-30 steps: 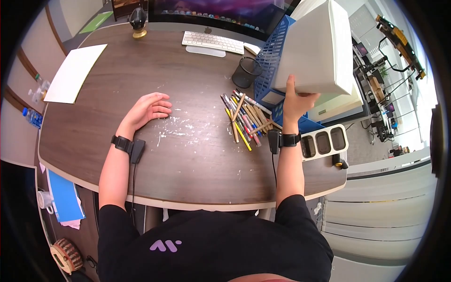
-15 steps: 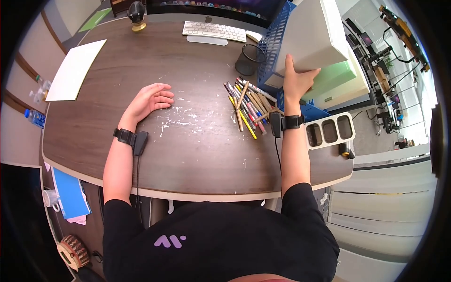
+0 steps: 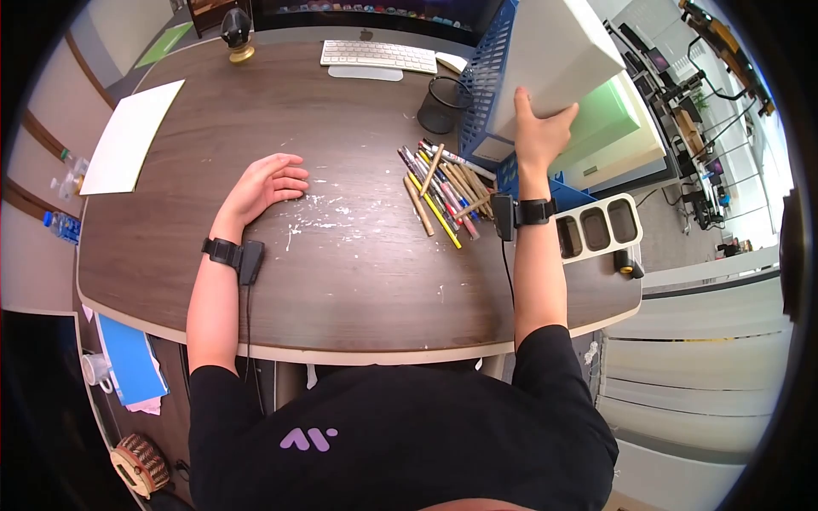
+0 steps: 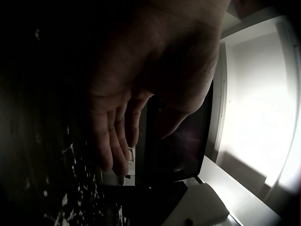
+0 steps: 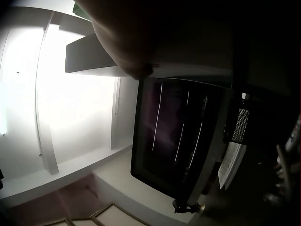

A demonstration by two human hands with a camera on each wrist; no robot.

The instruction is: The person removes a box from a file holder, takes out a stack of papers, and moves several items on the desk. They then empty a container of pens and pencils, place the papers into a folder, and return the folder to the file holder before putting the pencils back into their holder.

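Note:
In the head view my right hand is at the near lower edge of a tall white box file, thumb lying up against its side. The index finger stretches right along that edge, thumb and finger spread apart; the other fingers are hidden. The box file leans within a blue perforated file holder, beside a green folder. In the right wrist view the thumb overlaps the file's dark lower side. My left hand rests loosely on the desk, fingers relaxed, holding nothing, beside white flecks.
Pens and pencils lie piled left of the right wrist. Behind them stands a black mesh pen cup. A three-compartment tray sits at the right edge. The keyboard and white paper lie farther off.
The box file has moved away and deeper into the blue holder, exposing the green folder beside it. My right hand has moved away with it and spread its index finger. My left hand stays put.

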